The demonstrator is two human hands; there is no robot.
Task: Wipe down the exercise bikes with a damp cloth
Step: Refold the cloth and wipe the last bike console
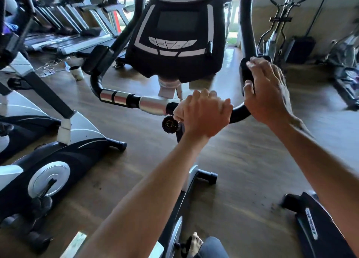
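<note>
The left hand (204, 114) curls in a closed grip around the middle of the black and chrome handlebar (134, 102) of the black exercise bike (174, 209), just above a round black adjustment knob (169, 124); whether a cloth lies under the fingers cannot be told, as none shows. The right hand (266, 94) lies over the black foam end of the handlebar's right branch (245, 71), fingers bent loosely round it with the thumb on the near side, a light grip on the foam. Both bare forearms reach in from the bottom of the view. Beyond the hands the bike's black console with a dark screen and grey-white buttons (175, 32) tilts toward the camera; its button lettering is too small and blurred to read. Below, the bike's white and black frame runs down to a black front foot (208, 177) on the brown wooden floor (242, 160), and a bare foot (194, 244) shows at the bottom edge. To the left stands a second black and white exercise bike with a silver flywheel disc (48, 178). At lower right a black pedal plate (314, 226) carries a white label whose writing is blurred beyond reading. Farther back on the left is a row of grey treadmills (64, 24), with a small dark cup (76, 72) on the floor near them, and at right a silver elliptical trainer (279, 24) stands by the wall.
</note>
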